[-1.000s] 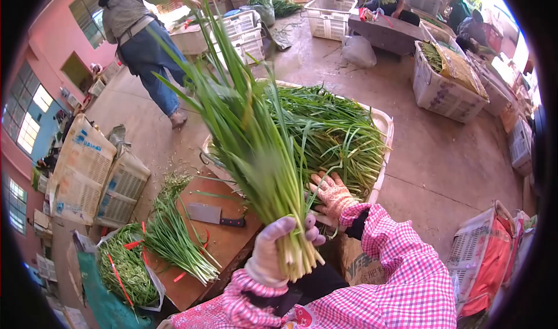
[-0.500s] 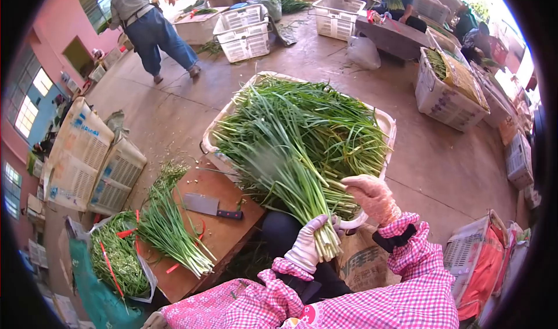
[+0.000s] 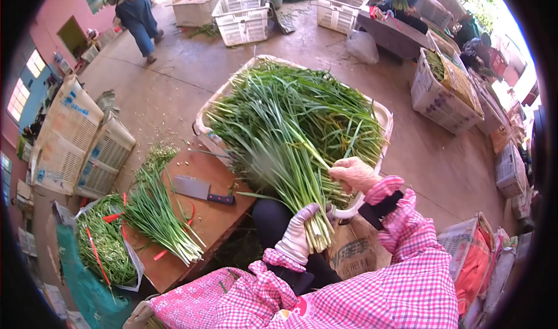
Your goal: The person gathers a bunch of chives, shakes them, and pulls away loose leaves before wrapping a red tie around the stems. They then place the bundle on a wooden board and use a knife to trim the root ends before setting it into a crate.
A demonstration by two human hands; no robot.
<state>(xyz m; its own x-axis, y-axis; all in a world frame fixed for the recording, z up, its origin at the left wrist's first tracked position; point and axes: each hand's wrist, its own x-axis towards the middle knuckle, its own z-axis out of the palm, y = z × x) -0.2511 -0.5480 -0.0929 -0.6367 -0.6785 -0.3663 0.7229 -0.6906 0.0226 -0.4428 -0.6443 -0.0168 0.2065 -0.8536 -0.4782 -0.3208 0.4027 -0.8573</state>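
Observation:
My left hand [image 3: 295, 236], in a striped knit glove, is closed around the pale stem ends of a thick bunch of Chinese chives [image 3: 299, 192]. Its green leaves spread forward over a white crate [image 3: 383, 117] heaped with loose chives [image 3: 343, 111]. At the crate's near right side my right hand [image 3: 356, 174], in a thin pale glove, has its fingers pinched on a few chive stalks beside the bunch. A cleaver [image 3: 192, 187] with a dark handle rests on the wooden board [image 3: 218, 221] to the left. Another chive bunch [image 3: 157, 218] lies on that board, near red ties.
A bag of chive trimmings [image 3: 107, 245] stands left of the board. Folded crate panels [image 3: 70, 134] lean farther left. White crates [image 3: 241, 18] stand ahead, and a filled crate [image 3: 444, 90] sits to the right. One person [image 3: 136, 15] walks at the back left; another sits at the back right.
My right hand has moved slightly left, closer to the bunch, and its fingers have closed on stalks. My left hand keeps its hold. The walking person has gone farther left, and the view has shifted slightly.

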